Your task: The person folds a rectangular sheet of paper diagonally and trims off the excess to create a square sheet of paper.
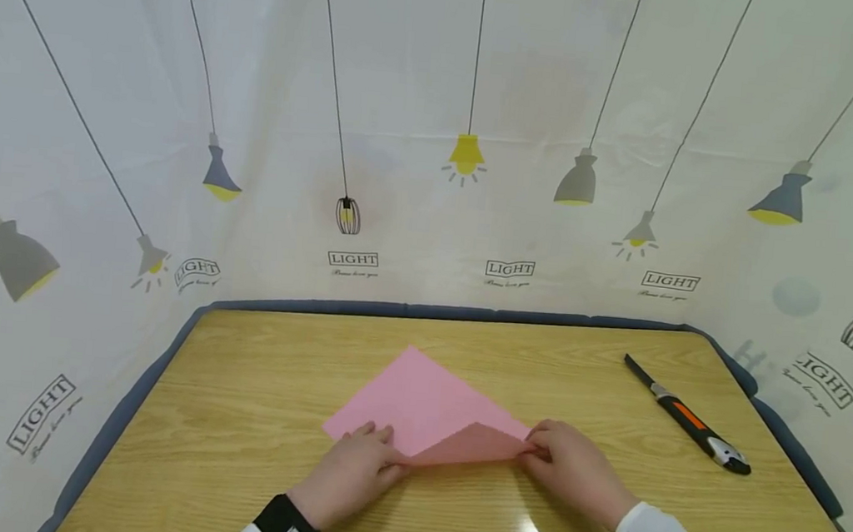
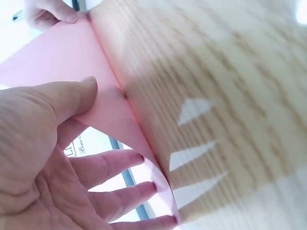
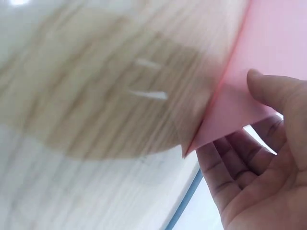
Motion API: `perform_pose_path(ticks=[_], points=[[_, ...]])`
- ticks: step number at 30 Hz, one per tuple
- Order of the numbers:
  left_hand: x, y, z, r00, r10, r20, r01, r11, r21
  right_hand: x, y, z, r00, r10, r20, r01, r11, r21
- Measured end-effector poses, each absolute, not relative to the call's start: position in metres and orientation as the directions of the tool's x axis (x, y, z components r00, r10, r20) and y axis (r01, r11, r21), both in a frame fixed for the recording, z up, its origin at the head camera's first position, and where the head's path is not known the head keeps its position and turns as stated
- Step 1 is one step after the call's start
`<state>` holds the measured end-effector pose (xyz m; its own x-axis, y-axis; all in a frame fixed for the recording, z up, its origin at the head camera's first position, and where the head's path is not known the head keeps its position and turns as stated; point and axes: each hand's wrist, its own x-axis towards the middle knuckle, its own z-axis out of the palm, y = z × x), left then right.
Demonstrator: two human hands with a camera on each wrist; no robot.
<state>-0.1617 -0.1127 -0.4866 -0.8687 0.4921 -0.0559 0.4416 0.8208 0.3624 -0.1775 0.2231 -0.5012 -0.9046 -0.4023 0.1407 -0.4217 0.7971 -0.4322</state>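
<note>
A sheet of pink paper (image 1: 431, 400) lies on the wooden table, its near part bent upward and over, with a fold running along the near side. My left hand (image 1: 354, 469) is at the paper's near left; in the left wrist view its thumb (image 2: 79, 98) lies on the raised flap, the index finger passes behind it, and the other fingers spread toward the left corner. With thumb and fingers, my right hand (image 1: 579, 470) pinches the right corner. In the right wrist view the thumb (image 3: 268, 88) is on the paper's face, and the fingers are partly hidden behind it.
To the right on the wooden table (image 1: 238, 368) lies a utility knife (image 1: 688, 420) in black and orange, its dark blade pointing away. A white curtain (image 1: 425, 90) printed with lamps stands behind the table's dark blue edge (image 1: 393, 310). Light glares near the front.
</note>
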Motion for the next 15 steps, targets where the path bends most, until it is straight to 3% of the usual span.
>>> perform_pose_path(ticks=[3, 7, 15], points=[[-0.1626, -0.1151, -0.4832, -0.861, 0.508, -0.006, 0.466, 0.794, 0.389, -0.1772, 0.2264, -0.4986, -0.929, -0.361, 0.084, -0.352, 0.792, -0.499], [-0.1643, -0.1149, -0.4819, -0.865, 0.498, 0.066, 0.488, 0.802, 0.344, -0.176, 0.2279, -0.4964, -0.949, -0.314, 0.034, -0.281, 0.793, -0.541], [-0.1649, -0.1099, -0.4848, -0.922, 0.374, 0.104, 0.388, 0.874, 0.292, -0.1753, 0.2236, -0.4959, -0.977, -0.198, -0.077, -0.12, 0.813, -0.57]])
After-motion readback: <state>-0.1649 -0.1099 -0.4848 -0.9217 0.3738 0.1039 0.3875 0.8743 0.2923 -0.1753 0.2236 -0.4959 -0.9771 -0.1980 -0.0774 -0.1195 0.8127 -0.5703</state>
